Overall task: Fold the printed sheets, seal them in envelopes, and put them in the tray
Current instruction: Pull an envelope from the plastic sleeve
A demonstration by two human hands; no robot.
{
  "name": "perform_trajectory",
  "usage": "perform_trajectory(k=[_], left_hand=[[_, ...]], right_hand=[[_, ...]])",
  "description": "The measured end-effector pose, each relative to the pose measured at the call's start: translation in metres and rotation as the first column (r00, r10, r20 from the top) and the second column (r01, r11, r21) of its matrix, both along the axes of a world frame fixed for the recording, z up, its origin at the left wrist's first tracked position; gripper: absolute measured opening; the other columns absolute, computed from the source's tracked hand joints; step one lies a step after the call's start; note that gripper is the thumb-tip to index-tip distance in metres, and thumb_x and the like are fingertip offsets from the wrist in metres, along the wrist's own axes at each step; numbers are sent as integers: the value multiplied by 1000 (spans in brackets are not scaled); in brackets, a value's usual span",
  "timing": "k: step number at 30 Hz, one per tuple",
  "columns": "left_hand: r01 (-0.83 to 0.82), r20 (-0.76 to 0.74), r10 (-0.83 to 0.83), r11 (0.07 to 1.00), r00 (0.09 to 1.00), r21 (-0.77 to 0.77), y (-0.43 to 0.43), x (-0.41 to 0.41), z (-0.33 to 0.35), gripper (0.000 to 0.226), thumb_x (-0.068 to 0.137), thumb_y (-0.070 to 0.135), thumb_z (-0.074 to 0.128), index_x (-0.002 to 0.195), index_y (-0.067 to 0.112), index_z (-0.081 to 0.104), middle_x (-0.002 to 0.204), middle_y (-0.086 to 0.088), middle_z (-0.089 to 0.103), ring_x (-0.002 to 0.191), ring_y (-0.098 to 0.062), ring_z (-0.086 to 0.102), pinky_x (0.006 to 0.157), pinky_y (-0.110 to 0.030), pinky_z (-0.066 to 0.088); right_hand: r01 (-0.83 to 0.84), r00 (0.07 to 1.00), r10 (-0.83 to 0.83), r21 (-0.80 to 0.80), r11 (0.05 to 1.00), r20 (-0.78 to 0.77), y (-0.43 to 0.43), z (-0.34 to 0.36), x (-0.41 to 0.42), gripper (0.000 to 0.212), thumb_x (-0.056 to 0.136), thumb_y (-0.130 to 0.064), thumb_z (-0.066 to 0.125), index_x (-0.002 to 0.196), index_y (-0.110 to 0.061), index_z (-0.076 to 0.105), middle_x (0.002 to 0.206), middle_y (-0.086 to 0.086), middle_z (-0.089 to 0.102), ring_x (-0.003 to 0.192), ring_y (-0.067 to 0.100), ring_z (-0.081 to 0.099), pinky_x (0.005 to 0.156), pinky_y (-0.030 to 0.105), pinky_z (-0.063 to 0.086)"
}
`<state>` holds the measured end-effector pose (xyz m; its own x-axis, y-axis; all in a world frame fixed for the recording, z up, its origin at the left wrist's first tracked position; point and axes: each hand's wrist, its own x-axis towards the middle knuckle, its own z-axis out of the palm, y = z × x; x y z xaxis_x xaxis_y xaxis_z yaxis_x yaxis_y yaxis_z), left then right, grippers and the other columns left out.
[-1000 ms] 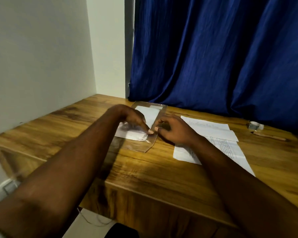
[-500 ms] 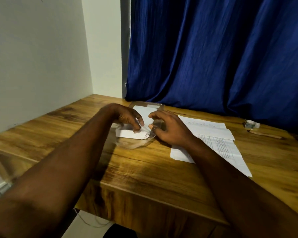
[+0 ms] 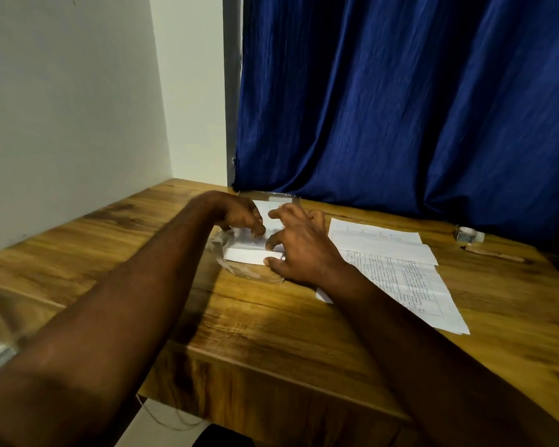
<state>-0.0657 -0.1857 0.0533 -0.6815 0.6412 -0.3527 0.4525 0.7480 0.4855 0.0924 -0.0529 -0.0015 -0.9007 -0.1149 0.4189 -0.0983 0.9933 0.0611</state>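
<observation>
Both left hand (image 3: 238, 214) and right hand (image 3: 302, 253) fingers pinch folded sheet (image 3: 247, 253) edges; printed sheets (image 3: 400, 275) just right.

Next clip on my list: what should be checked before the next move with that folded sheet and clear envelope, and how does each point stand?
1. Grip on the folded sheet: ok, left hand and right hand both hold it.
2. Sheet fully inside the clear envelope: cannot tell.
3. Envelope lying flat: not ok, its near end is crumpled.
4. More printed sheets ready: ok, on the table beside the right hand.
5. Sealing supply: ok, a tape roll lies at the table's far right.
6. Sight of the tray: not ok, none visible.
</observation>
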Motion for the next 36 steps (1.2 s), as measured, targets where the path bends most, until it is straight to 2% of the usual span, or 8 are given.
perform_trajectory(k=[3, 5, 8, 12, 18, 23, 31, 36], left_hand=[[4, 7, -4, 1000, 1000, -8, 0, 1, 1, 2, 94, 19, 72, 95, 20, 71, 102, 0, 64, 114, -26, 55, 82, -35, 50], [-3, 5, 3, 1000, 1000, -8, 2, 1, 2, 3, 94, 17, 72, 96, 19, 72, 105, 1, 63, 117, -26, 53, 88, -38, 50], [-17, -8, 17, 999, 1000, -29, 5, 0, 1, 5, 94, 19, 73, 99, 20, 72, 112, -1, 62, 124, -28, 51, 96, -41, 49], [-14, 0, 14, 1000, 1000, -26, 6, -3, -1, 1, 94, 18, 73, 96, 18, 72, 110, 0, 64, 127, -28, 51, 103, -44, 47], [21, 15, -20, 997, 1000, -75, 1, -9, -7, 26, 90, 18, 78, 115, 16, 73, 145, -3, 60, 138, -28, 47, 118, -48, 39], [40, 4, -39, 994, 999, -98, -3, -8, -7, 44, 84, 15, 83, 127, 12, 72, 146, -7, 60, 139, -30, 46, 117, -48, 40], [28, -41, -32, 996, 999, -86, -6, -2, -8, 42, 87, 26, 83, 127, 19, 73, 144, -1, 61, 135, -25, 50, 113, -45, 42], [-7, -132, 1, 999, 991, -44, -8, 1, -7, 23, 92, 30, 77, 112, 21, 73, 132, -4, 66, 123, -25, 56, 104, -43, 47]], right_hand=[[-3, 999, 3, -19, 1000, -35, 1, -3, 2, 24, 92, -50, 75, 110, -36, 82, 164, -4, 42, 154, 18, 24, 119, 55, 22], [-18, 999, 17, -28, 999, -45, 2, -5, 2, 20, 94, -47, 74, 107, -35, 83, 162, -4, 44, 153, 18, 26, 117, 54, 22], [-25, 1000, 25, -59, 998, 9, 2, -9, 2, 28, 94, -55, 71, 107, -33, 84, 164, -3, 42, 155, 18, 23, 117, 54, 17], [8, 997, 0, -107, 994, 76, 2, -8, 1, 36, 90, -64, 72, 105, -34, 84, 168, -4, 39, 159, 19, 18, 119, 56, 14], [-13, 993, 22, -81, 997, 112, 1, -6, 0, 26, 95, -52, 72, 110, -33, 83, 168, -5, 37, 159, 19, 16, 120, 56, 16], [-37, 997, 41, -54, 998, 72, -1, -10, -2, 24, 97, -47, 72, 113, -32, 82, 164, -5, 43, 157, 18, 21, 117, 53, 18], [-85, 993, 83, -29, 996, -84, 3, -14, 1, 17, 98, -40, 71, 104, -32, 84, 158, -7, 46, 155, 18, 27, 118, 59, 20], [-216, 959, 172, -188, 958, -225, 6, -9, 9, 7, 99, -35, 69, 100, -36, 76, 148, -8, 52, 147, 16, 37, 113, 50, 23]])
